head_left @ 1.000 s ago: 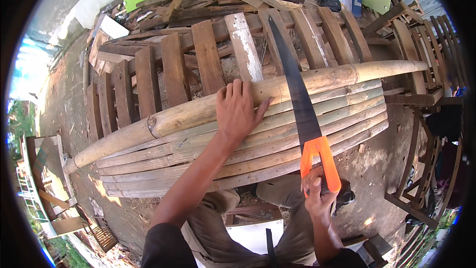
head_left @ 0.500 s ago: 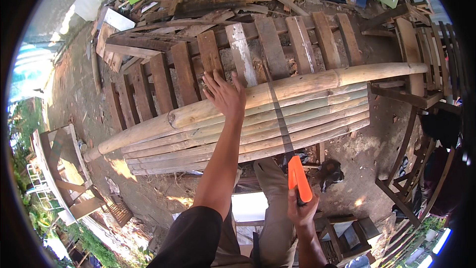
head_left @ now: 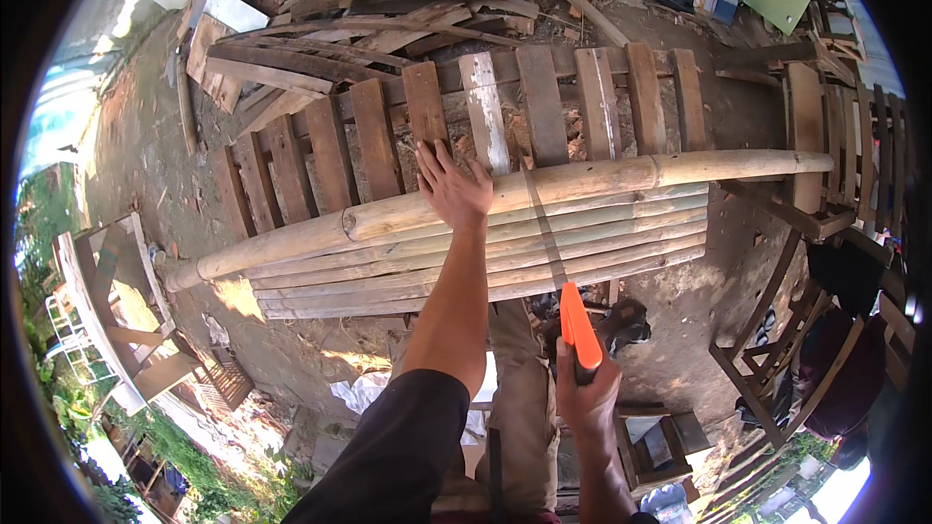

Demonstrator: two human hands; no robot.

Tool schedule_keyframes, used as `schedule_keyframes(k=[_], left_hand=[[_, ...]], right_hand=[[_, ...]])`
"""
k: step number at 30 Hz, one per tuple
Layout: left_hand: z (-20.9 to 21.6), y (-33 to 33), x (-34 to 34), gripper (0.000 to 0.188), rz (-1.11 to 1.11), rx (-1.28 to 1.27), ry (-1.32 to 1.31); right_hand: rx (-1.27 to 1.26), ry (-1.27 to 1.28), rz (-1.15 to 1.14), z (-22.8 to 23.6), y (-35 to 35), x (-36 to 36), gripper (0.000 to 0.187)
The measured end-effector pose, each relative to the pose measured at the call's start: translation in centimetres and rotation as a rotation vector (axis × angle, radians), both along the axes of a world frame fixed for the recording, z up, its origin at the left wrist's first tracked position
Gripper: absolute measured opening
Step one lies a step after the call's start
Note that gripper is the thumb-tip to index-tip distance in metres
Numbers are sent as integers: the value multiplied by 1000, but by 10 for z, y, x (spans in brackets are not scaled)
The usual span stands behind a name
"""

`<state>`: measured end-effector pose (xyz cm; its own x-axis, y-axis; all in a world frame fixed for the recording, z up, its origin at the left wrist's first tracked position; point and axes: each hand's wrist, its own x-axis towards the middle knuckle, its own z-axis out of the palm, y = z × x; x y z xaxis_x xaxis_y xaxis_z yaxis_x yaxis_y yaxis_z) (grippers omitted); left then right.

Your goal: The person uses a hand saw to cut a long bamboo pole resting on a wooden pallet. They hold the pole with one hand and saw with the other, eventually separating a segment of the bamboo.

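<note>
Several bamboo poles point(head_left: 466, 243) lie side by side across a slatted wooden pallet point(head_left: 388, 131), the thickest pole on top and reaching from the pallet's left edge past its right edge. Off to the left stands a small wooden frame point(head_left: 102, 301) on the dirt. The left hand point(head_left: 451, 184) lies flat and spread on the top pole, near the middle of the pallet, palm down, fingers wide and closed around nothing. Just right of it the blade of a hand saw point(head_left: 558, 267) crosses the poles, seen almost edge-on (so only a thin dark strip shows). The right hand point(head_left: 587, 393) is wrapped tight around the saw's orange handle, below the near edge of the bundle. A second ago the saw lay tilted with its flat side showing and the handle further right; now it stands on edge and the handle sits closer to the body. Scrap boards point(head_left: 388, 0) are heaped beyond the pallet's far edge, and wooden chair frames point(head_left: 777, 349) crowd the right side.
</note>
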<state>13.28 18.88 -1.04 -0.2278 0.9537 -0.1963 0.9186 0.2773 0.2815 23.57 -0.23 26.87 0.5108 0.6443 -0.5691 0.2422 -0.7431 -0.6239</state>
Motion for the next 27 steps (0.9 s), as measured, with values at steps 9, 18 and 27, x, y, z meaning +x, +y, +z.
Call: schedule_keyframes(k=[9,18,27], left_hand=[[7,1,0,70,13,-18,1],[4,4,-3,82,15,-133,-3],[14,8,2,78,-1,-232,17]], right_hand=[[128,-117,32,26,3,0,23],[71,-149,125,23,39,7,22],[-114,-82,46,12,59,4,14]])
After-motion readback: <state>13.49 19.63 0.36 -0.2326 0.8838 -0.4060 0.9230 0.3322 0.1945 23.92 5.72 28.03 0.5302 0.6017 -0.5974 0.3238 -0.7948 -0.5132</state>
